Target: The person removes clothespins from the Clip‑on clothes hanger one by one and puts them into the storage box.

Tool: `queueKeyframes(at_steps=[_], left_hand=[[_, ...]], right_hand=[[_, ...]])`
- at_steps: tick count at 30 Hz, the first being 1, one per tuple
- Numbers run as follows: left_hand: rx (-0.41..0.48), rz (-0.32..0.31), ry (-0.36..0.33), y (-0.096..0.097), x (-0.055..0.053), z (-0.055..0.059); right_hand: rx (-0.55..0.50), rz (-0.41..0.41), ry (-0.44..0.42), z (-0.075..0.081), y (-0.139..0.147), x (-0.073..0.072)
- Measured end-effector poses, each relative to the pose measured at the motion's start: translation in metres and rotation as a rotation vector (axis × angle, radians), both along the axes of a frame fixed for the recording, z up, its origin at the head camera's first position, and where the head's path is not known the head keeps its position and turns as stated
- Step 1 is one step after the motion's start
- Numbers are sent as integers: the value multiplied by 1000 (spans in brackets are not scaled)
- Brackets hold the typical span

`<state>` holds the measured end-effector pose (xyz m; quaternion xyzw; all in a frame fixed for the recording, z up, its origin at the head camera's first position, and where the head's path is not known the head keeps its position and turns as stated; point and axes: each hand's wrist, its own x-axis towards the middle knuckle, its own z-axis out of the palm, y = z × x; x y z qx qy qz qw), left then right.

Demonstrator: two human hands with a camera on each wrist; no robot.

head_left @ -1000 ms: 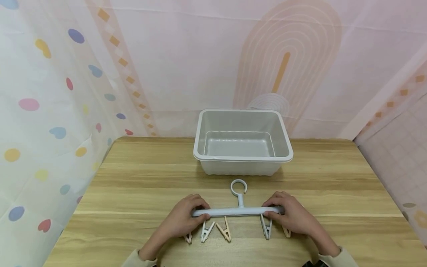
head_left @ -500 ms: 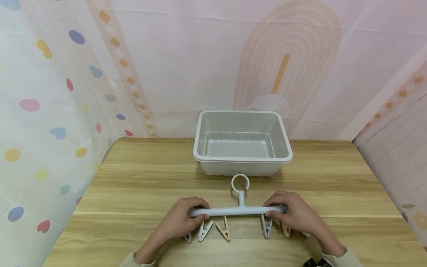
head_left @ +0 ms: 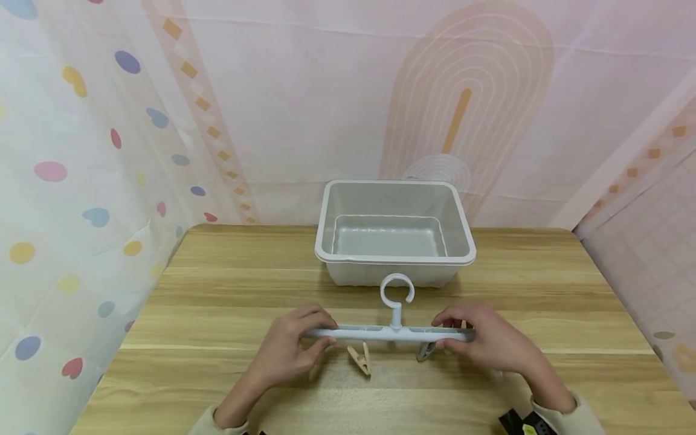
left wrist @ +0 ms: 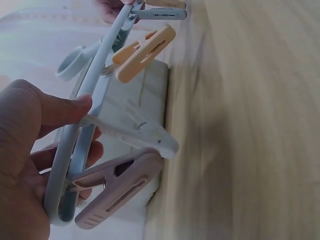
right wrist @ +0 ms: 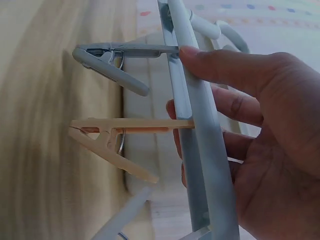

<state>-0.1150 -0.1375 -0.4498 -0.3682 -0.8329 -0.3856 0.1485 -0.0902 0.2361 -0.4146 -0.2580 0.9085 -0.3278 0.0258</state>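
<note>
A pale blue-grey clip hanger point(head_left: 375, 333) is held up over the table, its open ring hook point(head_left: 385, 296) upward. My left hand point(head_left: 293, 347) pinches the bar near its left end, thumb on the near side. At the other end, my right hand point(head_left: 484, 341) grips it likewise, fingers behind. Several clips dangle from the bar. By the left hand are a mauve clip point(left wrist: 122, 182), a white clip point(left wrist: 162, 142) and a peach clip point(left wrist: 147, 55). Beside the right hand hang a grey clip point(right wrist: 112, 72), another peach clip point(right wrist: 145, 123) and a partly cut-off white clip point(right wrist: 122, 212).
Behind the hanger stands a light grey plastic tub point(head_left: 397, 272) with nothing in it, near the back of the wooden table point(head_left: 244, 272). Patterned cloth point(head_left: 304, 90) hangs behind the table and along the left side.
Both hands have lifted the hanger off the table and tipped its hook up toward the tub. The clips now hang beneath the bar, several hidden in the head view.
</note>
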Motion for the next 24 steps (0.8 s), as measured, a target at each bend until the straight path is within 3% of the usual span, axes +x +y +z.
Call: queueKeyframes(at_steps=[3, 19, 24], left_hand=[[33, -15, 50, 0, -3, 4], [82, -22, 180, 0, -13, 32], [97, -36, 235, 4, -18, 39]], right_hand=[[0, 14, 18, 5, 0, -2], [-15, 88, 65, 33, -10, -10], [-17, 132, 5, 40, -15, -13]])
